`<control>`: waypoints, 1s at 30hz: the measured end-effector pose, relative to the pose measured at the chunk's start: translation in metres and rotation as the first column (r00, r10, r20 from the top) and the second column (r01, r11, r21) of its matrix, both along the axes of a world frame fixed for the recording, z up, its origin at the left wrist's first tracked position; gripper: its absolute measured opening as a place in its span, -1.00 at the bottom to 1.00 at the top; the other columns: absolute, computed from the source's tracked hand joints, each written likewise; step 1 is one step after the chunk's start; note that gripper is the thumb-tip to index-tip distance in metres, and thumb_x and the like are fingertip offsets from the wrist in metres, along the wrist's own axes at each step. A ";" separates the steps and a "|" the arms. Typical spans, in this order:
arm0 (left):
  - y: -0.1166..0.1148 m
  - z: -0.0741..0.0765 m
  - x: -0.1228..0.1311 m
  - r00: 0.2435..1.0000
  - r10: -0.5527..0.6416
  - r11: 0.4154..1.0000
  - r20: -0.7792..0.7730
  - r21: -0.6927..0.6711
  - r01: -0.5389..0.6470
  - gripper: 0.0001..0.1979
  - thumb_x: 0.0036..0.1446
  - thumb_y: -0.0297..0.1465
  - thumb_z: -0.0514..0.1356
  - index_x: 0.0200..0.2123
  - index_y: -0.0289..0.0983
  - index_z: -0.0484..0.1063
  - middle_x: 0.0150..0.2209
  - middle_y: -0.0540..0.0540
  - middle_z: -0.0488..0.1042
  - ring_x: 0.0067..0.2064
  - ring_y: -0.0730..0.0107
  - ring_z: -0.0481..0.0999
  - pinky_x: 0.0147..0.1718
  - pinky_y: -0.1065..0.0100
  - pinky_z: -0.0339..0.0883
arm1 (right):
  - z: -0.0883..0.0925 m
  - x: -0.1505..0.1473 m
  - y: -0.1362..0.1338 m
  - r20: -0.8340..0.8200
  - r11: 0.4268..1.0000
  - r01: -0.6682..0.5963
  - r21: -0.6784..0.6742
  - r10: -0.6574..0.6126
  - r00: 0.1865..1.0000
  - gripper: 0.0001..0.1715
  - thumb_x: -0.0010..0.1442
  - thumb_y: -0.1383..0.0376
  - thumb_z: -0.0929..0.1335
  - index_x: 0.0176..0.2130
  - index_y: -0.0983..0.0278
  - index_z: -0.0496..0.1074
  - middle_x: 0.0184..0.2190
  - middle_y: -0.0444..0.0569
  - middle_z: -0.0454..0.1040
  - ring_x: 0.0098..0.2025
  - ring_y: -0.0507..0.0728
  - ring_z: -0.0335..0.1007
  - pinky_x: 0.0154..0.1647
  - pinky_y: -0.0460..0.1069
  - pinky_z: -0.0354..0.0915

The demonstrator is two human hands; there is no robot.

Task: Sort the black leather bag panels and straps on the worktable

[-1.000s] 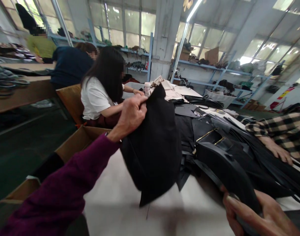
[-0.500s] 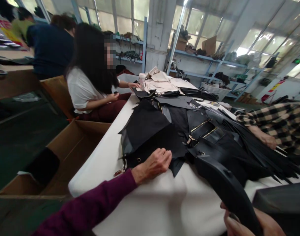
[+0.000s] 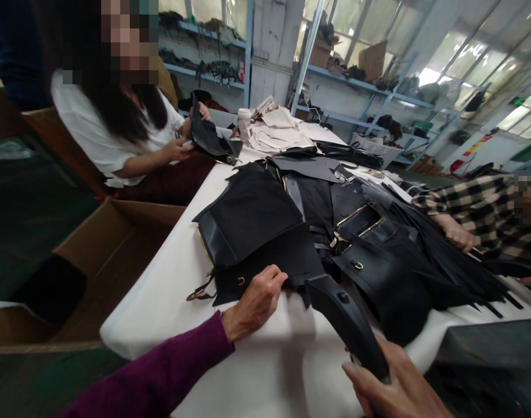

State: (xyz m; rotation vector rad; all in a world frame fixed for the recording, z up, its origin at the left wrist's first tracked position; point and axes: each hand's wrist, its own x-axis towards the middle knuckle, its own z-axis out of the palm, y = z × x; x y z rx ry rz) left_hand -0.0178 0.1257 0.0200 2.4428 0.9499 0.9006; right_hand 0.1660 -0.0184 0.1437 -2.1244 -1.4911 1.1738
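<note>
left hand now flat on the black panel, lower centre, no longer lifting | right hand clamps strap | we've laid it down

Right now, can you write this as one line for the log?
left hand: rests on black panel | right hand: grips curved black strap piece | white table: black leather pieces piled
</note>
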 end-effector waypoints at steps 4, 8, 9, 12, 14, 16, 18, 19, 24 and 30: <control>0.004 -0.001 0.000 0.992 0.036 0.993 0.124 -0.116 -0.022 -0.76 0.16 -0.58 -0.05 -0.24 -0.33 0.40 -0.34 -0.10 0.36 -0.32 0.42 0.36 -0.31 0.39 0.31 | -0.008 -0.011 0.023 -0.114 0.998 -0.060 0.017 0.062 0.992 -0.75 0.15 0.11 0.23 -0.40 0.25 0.20 -0.74 -0.29 0.22 -0.68 0.03 0.25 -0.65 -0.11 0.21; 0.006 0.003 0.001 0.977 0.122 0.975 0.175 -0.204 -0.086 -0.77 0.13 -0.57 -0.01 -0.27 -0.31 0.43 -0.36 -0.09 0.42 -0.33 0.43 0.41 -0.30 0.39 0.31 | -0.017 -0.015 0.038 -0.097 0.998 -0.062 0.023 0.064 0.993 -0.78 0.16 0.16 0.24 -0.41 0.25 0.18 -0.74 -0.29 0.23 -0.71 -0.01 0.23 -0.69 -0.15 0.18; 0.005 0.003 0.001 0.976 0.131 0.972 0.171 -0.216 -0.093 -0.77 0.12 -0.58 0.00 -0.28 -0.31 0.43 -0.36 -0.09 0.43 -0.33 0.42 0.41 -0.30 0.39 0.31 | -0.020 -0.015 0.040 -0.086 0.998 -0.060 0.017 0.062 0.994 -0.79 0.16 0.18 0.24 -0.41 0.25 0.18 -0.75 -0.29 0.24 -0.72 -0.01 0.23 -0.70 -0.15 0.17; 0.005 0.002 0.002 0.985 0.113 0.973 0.130 -0.216 -0.083 -0.77 0.10 -0.59 0.00 -0.30 -0.32 0.43 -0.36 -0.10 0.43 -0.34 0.42 0.41 -0.30 0.39 0.32 | -0.025 -0.015 0.044 -0.052 0.998 -0.055 0.013 0.056 0.997 -0.84 0.16 0.23 0.24 -0.41 0.24 0.18 -0.75 -0.26 0.28 -0.72 0.01 0.27 -0.70 -0.15 0.19; 0.004 0.000 0.003 0.991 0.092 0.978 0.093 -0.195 -0.073 -0.76 0.10 -0.60 -0.01 -0.29 -0.33 0.42 -0.36 -0.11 0.42 -0.33 0.40 0.41 -0.29 0.38 0.32 | -0.023 -0.013 0.046 -0.055 0.998 -0.060 0.030 0.062 0.997 -0.82 0.17 0.21 0.24 -0.42 0.24 0.20 -0.73 -0.25 0.29 -0.70 0.02 0.28 -0.68 -0.14 0.21; 0.004 -0.002 0.004 0.995 0.081 0.981 0.066 -0.181 -0.068 -0.76 0.10 -0.61 -0.02 -0.29 -0.33 0.41 -0.35 -0.11 0.41 -0.31 0.40 0.40 -0.28 0.37 0.32 | -0.016 -0.006 0.048 -0.044 0.996 -0.052 0.074 0.055 0.998 -0.72 0.19 0.16 0.22 -0.49 0.23 0.21 -0.72 -0.24 0.29 -0.67 0.02 0.27 -0.64 -0.12 0.21; 0.004 -0.003 0.004 0.995 0.079 0.981 0.053 -0.179 -0.068 -0.76 0.11 -0.61 -0.03 -0.30 -0.33 0.40 -0.35 -0.11 0.39 -0.31 0.40 0.40 -0.28 0.37 0.31 | -0.005 0.004 0.047 0.005 0.990 -0.019 0.139 0.019 1.000 -0.61 0.20 0.10 0.20 -0.57 0.22 0.20 -0.71 -0.23 0.26 -0.64 0.02 0.24 -0.61 -0.11 0.19; 0.004 -0.003 0.004 0.996 0.079 0.981 0.050 -0.180 -0.069 -0.76 0.11 -0.61 -0.04 -0.31 -0.33 0.40 -0.35 -0.11 0.39 -0.31 0.40 0.39 -0.28 0.38 0.31 | 0.000 0.009 0.046 0.040 0.985 0.003 0.170 -0.010 0.999 -0.58 0.20 0.08 0.20 -0.60 0.22 0.19 -0.71 -0.22 0.25 -0.63 0.03 0.23 -0.60 -0.10 0.18; 0.004 -0.003 0.005 0.995 0.087 0.982 0.050 -0.175 -0.077 -0.77 0.12 -0.60 -0.04 -0.33 -0.34 0.40 -0.37 -0.11 0.38 -0.33 0.40 0.39 -0.29 0.38 0.30 | 0.011 0.014 0.032 0.070 0.992 -0.005 0.126 -0.004 0.998 -0.57 0.16 0.03 0.21 -0.58 0.23 0.22 -0.72 -0.22 0.26 -0.64 0.04 0.24 -0.59 -0.09 0.18; 0.002 -0.004 0.005 0.992 0.073 0.981 0.107 -0.188 -0.052 -0.74 0.13 -0.57 -0.04 -0.26 -0.34 0.43 -0.35 -0.13 0.40 -0.32 0.39 0.40 -0.28 0.37 0.30 | -0.016 -0.010 0.040 -0.144 0.994 -0.083 0.065 0.092 0.985 -0.75 0.11 0.13 0.24 -0.47 0.24 0.21 -0.73 -0.26 0.24 -0.67 0.03 0.24 -0.65 -0.11 0.20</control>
